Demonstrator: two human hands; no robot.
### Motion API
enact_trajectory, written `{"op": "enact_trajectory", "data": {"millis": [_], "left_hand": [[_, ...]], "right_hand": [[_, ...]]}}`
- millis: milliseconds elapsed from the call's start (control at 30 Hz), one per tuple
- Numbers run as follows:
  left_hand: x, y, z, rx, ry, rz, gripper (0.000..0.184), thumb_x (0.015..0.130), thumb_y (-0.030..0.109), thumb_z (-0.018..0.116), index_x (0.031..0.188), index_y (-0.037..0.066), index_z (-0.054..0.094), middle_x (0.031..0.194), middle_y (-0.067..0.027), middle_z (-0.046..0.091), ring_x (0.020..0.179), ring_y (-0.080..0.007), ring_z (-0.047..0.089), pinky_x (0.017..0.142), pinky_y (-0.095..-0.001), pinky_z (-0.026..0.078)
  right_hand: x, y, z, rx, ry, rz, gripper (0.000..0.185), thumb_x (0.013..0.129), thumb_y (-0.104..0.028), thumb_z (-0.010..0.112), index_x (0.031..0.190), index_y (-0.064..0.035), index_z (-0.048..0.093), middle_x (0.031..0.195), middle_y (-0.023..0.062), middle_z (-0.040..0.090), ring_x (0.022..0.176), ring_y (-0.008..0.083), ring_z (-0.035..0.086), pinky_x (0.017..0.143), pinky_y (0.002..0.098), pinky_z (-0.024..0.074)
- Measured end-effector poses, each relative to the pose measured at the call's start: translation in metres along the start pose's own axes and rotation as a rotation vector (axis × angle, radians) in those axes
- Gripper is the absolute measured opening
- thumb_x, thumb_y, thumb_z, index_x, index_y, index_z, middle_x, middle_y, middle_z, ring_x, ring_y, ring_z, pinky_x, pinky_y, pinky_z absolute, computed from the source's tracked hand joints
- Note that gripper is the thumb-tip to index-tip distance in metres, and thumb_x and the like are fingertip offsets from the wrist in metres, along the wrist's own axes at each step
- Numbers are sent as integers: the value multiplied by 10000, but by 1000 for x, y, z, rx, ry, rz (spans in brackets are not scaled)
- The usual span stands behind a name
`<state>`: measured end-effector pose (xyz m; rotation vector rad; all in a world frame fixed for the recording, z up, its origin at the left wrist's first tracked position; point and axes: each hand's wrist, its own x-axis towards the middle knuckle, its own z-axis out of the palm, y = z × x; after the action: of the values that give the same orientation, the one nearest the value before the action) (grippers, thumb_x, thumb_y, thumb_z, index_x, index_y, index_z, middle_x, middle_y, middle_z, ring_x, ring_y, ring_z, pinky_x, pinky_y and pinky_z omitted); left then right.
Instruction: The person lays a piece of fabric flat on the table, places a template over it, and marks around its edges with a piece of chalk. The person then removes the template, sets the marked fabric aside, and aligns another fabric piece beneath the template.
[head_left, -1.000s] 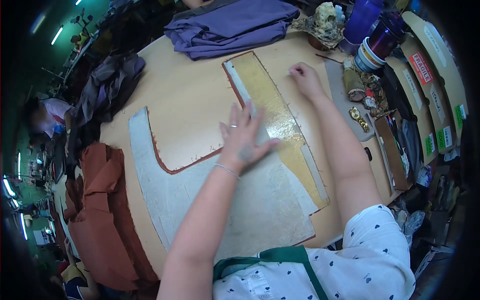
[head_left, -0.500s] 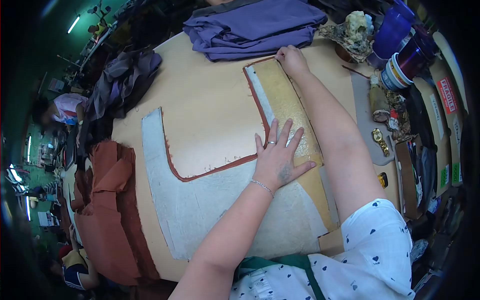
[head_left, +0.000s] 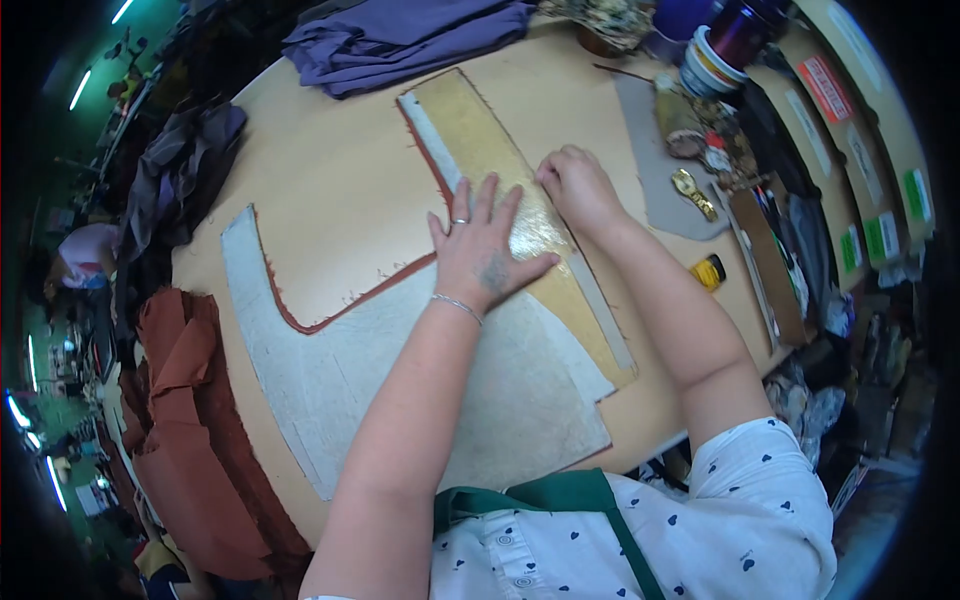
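Observation:
My left hand (head_left: 487, 245) lies flat with fingers spread, pressing on a large pale template (head_left: 400, 360) with a yellow taped strip (head_left: 480, 120). Rust-red fabric (head_left: 425, 150) shows as a thin frayed rim along the template's edges. At the strip's right edge is my right hand (head_left: 575, 188), its fingers pinched together; whatever is between them is too small to make out.
Folded purple cloth (head_left: 400, 40) lies at the far edge, rust-red cloth (head_left: 200, 440) at the left. On the right are a gold watch (head_left: 693, 194), a yellow-black tape measure (head_left: 708, 271), a cardboard box (head_left: 770, 265) and cups (head_left: 712, 65). A person (head_left: 88, 255) is far left.
My right hand has come down from the strip's top corner to partway along its right edge. My left hand stays spread on the template. The camera view has shifted.

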<state>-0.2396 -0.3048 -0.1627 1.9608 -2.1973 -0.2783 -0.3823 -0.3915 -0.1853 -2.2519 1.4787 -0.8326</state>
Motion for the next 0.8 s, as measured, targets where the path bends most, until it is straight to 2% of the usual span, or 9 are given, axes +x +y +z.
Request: {"op": "enact_trajectory", "data": {"millis": [400, 467, 500, 600, 633, 700, 733, 767, 800], "left_hand": [[-2, 6, 3, 105, -5, 4, 853, 622, 621, 582, 1310, 172, 353, 1402, -80, 233, 1311, -301, 130, 970, -607, 158], [-4, 8, 1, 89, -14, -7, 854, 627, 634, 574, 1310, 169, 356, 1406, -79, 228, 1317, -298, 114, 996, -590, 129], [-6, 6, 5, 106, 20, 11, 821, 658, 633, 551, 1306, 165, 360, 1398, -78, 244, 1314, -287, 131, 995, -588, 139], [-13, 2, 7, 101, 56, 92, 733, 724, 604, 508, 1291, 159, 376, 1385, -71, 267, 1311, -271, 148, 990, -592, 152], [-20, 2, 6, 102, 111, 140, 615, 778, 533, 498, 1254, 153, 414, 1362, -64, 303, 1305, -258, 172, 992, -588, 163], [-37, -4, 1, 82, 152, 191, 566, 782, 482, 525, 1231, 149, 433, 1348, -61, 324, 1299, -259, 190, 992, -585, 170], [-47, -8, -4, 74, 171, 220, 543, 784, 457, 539, 1219, 148, 442, 1341, -59, 334, 1297, -260, 199, 992, -584, 173], [-61, -16, -12, 60, 229, 227, 486, 768, 376, 592, 1176, 139, 480, 1307, -62, 378, 1270, -274, 255, 966, -582, 222], [-76, -30, -21, 24, 291, 251, 458, 756, 314, 616, 1153, 118, 499, 1275, -94, 410, 1237, -300, 303, 963, -537, 256]], "right_hand": [[-199, -21, -83, 28, -41, 148, 90, 760, -108, 575, 729, -23, 568, 788, 125, 524, 815, 298, 501, 752, 381, 411], [-234, -23, -105, 27, -171, 169, 86, 754, -102, 580, 730, -21, 563, 772, 127, 517, 809, 297, 502, 750, 377, 411], [-247, -24, -116, 26, -242, 169, 85, 750, -99, 583, 731, -20, 561, 765, 127, 514, 806, 296, 503, 748, 375, 410], [-274, -36, -141, 113, -241, 272, 75, 754, -81, 574, 745, -10, 552, 763, 132, 525, 789, 287, 519, 726, 361, 420], [-275, -38, -144, 157, -193, 350, 71, 756, -75, 567, 749, -7, 548, 770, 133, 531, 785, 285, 524, 716, 358, 424], [-275, -41, -151, 243, -91, 513, 63, 760, -61, 554, 756, 0, 540, 783, 135, 543, 777, 280, 535, 697, 353, 430], [-272, -39, -152, 250, -31, 524, 61, 763, -58, 548, 763, 2, 537, 789, 137, 548, 772, 279, 538, 689, 351, 432], [-267, -33, -149, 258, 28, 536, 60, 766, -55, 542, 770, 4, 533, 795, 139, 552, 766, 278, 542, 681, 350, 434], [-260, -25, -145, 268, 88, 544, 60, 769, -52, 536, 777, 6, 530, 801, 140, 556, 761, 276, 546, 674, 348, 435]]}}
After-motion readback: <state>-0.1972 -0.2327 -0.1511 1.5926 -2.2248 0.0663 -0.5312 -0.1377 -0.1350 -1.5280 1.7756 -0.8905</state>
